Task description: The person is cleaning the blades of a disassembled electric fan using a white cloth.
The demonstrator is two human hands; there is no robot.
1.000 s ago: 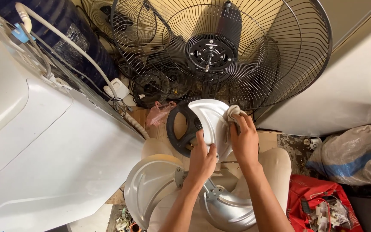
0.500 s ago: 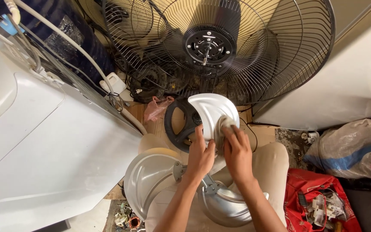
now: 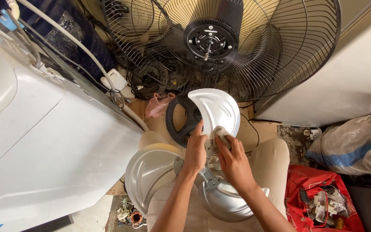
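Left hand (image 3: 195, 151) grips metal fan blade (image 3: 217, 111) at its inner edge; right hand (image 3: 234, 161) closed on small cloth (image 3: 223, 133), pressed on blade just above fingers, fan guard (image 3: 280, 64) beyond.

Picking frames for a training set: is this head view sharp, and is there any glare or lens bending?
Head view: sharp on both hands, left hand and right hand; soft sheen on the metal fan blade, not blown out; wide-angle bending curves the white appliance at the left edge.
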